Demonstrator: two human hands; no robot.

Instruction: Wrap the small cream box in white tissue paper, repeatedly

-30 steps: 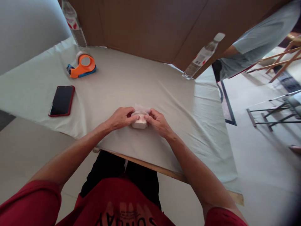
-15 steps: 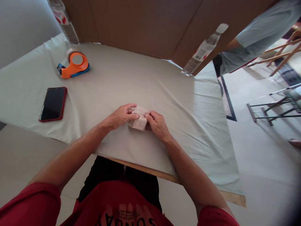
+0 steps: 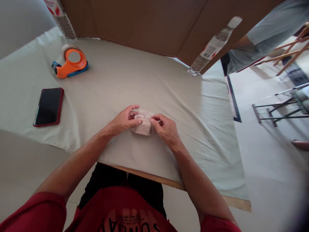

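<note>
My left hand [image 3: 126, 120] is half curled around the small pale packet [image 3: 142, 126], thumb on top and forefinger lifted; its tucked fingers are partly hidden. My right hand [image 3: 165, 128] pinches the packet's three-o'clock edge between thumb and forefinger, its other fingers folded from view. The packet sits at the cloth's [image 3: 135, 83] six-o'clock side, its print too small to read. The bottle [image 3: 64, 24] toward eleven is cut off on top.
</note>
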